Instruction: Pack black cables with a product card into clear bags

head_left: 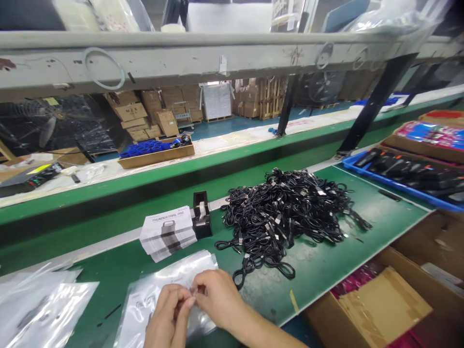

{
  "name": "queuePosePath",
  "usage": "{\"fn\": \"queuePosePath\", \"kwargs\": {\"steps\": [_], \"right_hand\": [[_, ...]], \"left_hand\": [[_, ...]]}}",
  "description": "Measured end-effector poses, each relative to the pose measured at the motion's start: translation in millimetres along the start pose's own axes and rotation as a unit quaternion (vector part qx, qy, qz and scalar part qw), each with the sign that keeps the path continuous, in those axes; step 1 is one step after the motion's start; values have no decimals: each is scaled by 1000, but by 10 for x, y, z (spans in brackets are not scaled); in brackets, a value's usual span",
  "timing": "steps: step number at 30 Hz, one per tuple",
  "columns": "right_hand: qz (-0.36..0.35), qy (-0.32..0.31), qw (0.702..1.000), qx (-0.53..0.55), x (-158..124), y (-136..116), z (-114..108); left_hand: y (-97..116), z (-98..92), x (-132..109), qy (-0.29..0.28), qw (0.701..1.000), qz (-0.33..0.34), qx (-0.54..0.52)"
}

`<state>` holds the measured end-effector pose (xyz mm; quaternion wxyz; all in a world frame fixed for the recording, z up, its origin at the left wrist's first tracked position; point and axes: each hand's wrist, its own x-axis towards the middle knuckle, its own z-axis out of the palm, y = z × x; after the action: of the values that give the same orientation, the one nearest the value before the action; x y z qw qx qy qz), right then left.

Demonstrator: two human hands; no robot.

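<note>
My left hand (168, 311) and my right hand (219, 297) meet fingertip to fingertip, both closed in a pinch. What sits between the fingers is too small and hidden to make out. Beneath them lies a clear plastic bag (126, 314) with a printed sheet showing through, partly covered by my hands. Just beyond the bag is a stack of printed leaflets (168, 232) marked "THUNDERTRAIL PAD". A black tape dispenser (202, 217) stands against the stack's right side. To the right spreads a large heap of black coiled USB cables (282, 208).
More clear plastic bags (39, 309) lie at the left. A blue tray (406, 179) of black items is at the far right, above open cardboard boxes (384, 304). On the back ledge rests a cardboard tray (155, 153) with blue items. A shelf beam (203, 60) crosses overhead.
</note>
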<state>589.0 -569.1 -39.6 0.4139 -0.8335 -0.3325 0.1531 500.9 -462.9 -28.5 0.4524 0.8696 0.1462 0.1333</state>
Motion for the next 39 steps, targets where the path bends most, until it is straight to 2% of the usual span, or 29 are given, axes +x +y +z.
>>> {"fn": "queuePosePath", "kwargs": {"steps": [2, 4, 6, 9, 12, 14, 16, 18, 22, 25, 29, 31, 34, 37, 39], "right_hand": [[-6, 25, 986, -165, 41, 33, -142], [26, 77, 954, -290, 90, 115, -329], [47, 101, 934, -341, 138, 207, -498], [8, 77, 935, -347, 160, 267, -637], [-50, 57, 955, -286, 75, 204, -639], [-61, 33, 981, -179, -24, 144, -597], [-62, -16, 995, -79, -118, 113, -546], [-59, -57, 995, -49, -180, 118, -506], [-5, -68, 993, -99, -207, 154, -511], [0, -72, 991, -113, -223, 130, -584], [-17, -47, 999, -11, -236, 98, -618], [20, -43, 996, 82, -202, 110, -551], [99, -20, 972, 210, -112, 133, -375], [124, -9, 962, 242, -38, 105, -240], [110, -38, 966, 229, -19, 52, -234]], "left_hand": [[-50, 6, 11, 10, 1000, -11, 19], [-102, 34, 21, 10, 998, -16, 54], [-150, 80, 28, 4, 995, -4, 95], [-204, 154, 37, -5, 988, 35, 149], [-218, 191, 46, -1, 985, 50, 165], [-206, 186, 53, 8, 988, 33, 152], [-186, 165, 59, 1, 991, 6, 136], [-165, 146, 62, -4, 993, -15, 117], [-123, 145, 51, 12, 998, -40, 52], [-95, 169, 42, 1, 999, -40, 27], [-71, 188, 34, -13, 999, -11, 30], [-57, 188, 23, -14, 1000, 1, 28], [-20, 188, 1, -12, 1000, 16, 12], [32, 182, -12, -3, 1000, 30, -7], [61, 155, -9, 16, 999, 34, -13]]}}
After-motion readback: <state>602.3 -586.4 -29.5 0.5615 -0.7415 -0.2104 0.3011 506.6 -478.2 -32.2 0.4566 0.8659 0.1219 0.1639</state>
